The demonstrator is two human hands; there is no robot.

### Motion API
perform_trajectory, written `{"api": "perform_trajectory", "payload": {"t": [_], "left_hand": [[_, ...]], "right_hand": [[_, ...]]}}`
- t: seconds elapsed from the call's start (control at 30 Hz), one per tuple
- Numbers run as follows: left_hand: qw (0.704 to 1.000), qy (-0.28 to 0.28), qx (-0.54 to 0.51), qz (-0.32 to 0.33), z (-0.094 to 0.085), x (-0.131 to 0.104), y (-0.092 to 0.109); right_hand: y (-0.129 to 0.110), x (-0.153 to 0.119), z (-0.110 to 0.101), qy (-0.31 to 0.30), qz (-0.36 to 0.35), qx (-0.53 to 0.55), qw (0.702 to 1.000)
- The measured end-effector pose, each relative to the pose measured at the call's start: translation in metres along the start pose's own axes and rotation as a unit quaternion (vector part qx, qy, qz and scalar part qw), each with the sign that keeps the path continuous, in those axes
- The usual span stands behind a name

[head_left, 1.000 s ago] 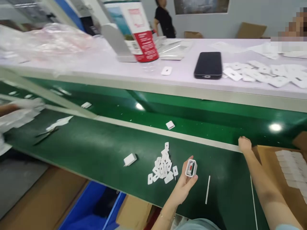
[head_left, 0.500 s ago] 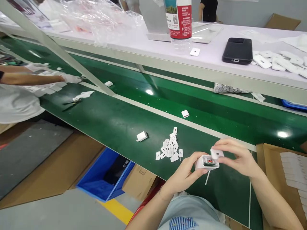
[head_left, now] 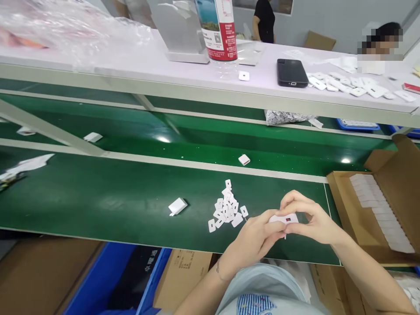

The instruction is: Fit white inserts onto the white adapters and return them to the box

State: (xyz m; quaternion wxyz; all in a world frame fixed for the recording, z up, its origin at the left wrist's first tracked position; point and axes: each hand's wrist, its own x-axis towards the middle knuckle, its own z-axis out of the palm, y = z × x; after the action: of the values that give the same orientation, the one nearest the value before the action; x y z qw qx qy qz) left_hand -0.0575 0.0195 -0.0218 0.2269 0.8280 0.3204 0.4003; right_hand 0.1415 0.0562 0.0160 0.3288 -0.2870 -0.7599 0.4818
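My left hand (head_left: 257,236) is closed around a white plug charger (head_left: 274,218), which it mostly hides. The thumb and fingers of my right hand (head_left: 310,216) pinch the white end cap (head_left: 293,217) at the charger's end. A small port with a reddish inside shows in the cap, which covers the open end; whether it sits flush I cannot tell. To the left of my hands lies a pile of loose white caps (head_left: 226,210), each with a slot. Farther left, another white charger (head_left: 177,206) lies on its side on the green bench.
A cardboard box (head_left: 341,188) with rows of white pieces stands at the right. Behind the bench runs a green channel (head_left: 203,146) with a white charger (head_left: 244,159) in it. The shelf (head_left: 157,81) above holds a bottle (head_left: 221,35), a black phone (head_left: 292,73) and more white caps (head_left: 361,85).
The end cap, held apart above the open housing before, now covers its end. The circuit board inside no longer shows. My view has turned right, bringing more of the cardboard box in.
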Motion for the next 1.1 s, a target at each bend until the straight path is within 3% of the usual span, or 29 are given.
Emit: {"api": "perform_trajectory", "payload": {"t": [0.1, 0.17, 0.27, 0.37, 0.47, 0.6, 0.67, 0.73, 0.83, 0.9, 1.0, 1.1], "left_hand": [[0.995, 0.048, 0.054, 0.063, -0.011, -0.001, 0.002], [0.992, 0.080, 0.071, 0.069, -0.018, -0.002, 0.002], [0.993, 0.101, 0.038, 0.050, -0.026, -0.003, 0.001], [0.988, 0.120, 0.016, 0.093, -0.030, -0.007, -0.005], [0.988, 0.107, 0.006, 0.107, -0.035, -0.015, -0.015], [0.993, 0.055, -0.031, 0.097, -0.039, -0.031, -0.026], [0.991, 0.072, -0.100, 0.051, -0.040, -0.037, -0.026], [0.971, 0.092, -0.214, -0.052, -0.039, -0.039, -0.022], [0.898, 0.068, -0.380, -0.212, -0.040, -0.034, -0.013], [0.852, 0.045, -0.448, -0.268, -0.042, -0.029, -0.010], [0.827, 0.051, -0.486, -0.277, -0.046, -0.026, -0.008], [0.856, 0.076, -0.457, -0.230, -0.047, -0.028, -0.009]], "right_hand": [[-0.002, -0.005, 0.015, 0.043, 0.059, 0.065, 0.995], [-0.004, -0.008, 0.025, 0.080, 0.107, 0.124, 0.983], [-0.009, -0.011, 0.045, 0.108, 0.160, 0.187, 0.963], [-0.017, -0.009, 0.065, 0.137, 0.188, 0.237, 0.943], [-0.020, -0.006, 0.080, 0.177, 0.188, 0.251, 0.933], [-0.017, -0.006, 0.090, 0.245, 0.140, 0.188, 0.941], [-0.015, -0.008, 0.093, 0.278, 0.125, 0.141, 0.942], [-0.015, -0.008, 0.097, 0.306, 0.109, 0.105, 0.940], [-0.020, -0.007, 0.105, 0.334, 0.072, 0.076, 0.937], [-0.024, -0.005, 0.111, 0.345, 0.051, 0.056, 0.935], [-0.028, -0.003, 0.117, 0.353, 0.034, 0.004, 0.935], [-0.029, -0.003, 0.122, 0.348, 0.002, -0.048, 0.936]]}}
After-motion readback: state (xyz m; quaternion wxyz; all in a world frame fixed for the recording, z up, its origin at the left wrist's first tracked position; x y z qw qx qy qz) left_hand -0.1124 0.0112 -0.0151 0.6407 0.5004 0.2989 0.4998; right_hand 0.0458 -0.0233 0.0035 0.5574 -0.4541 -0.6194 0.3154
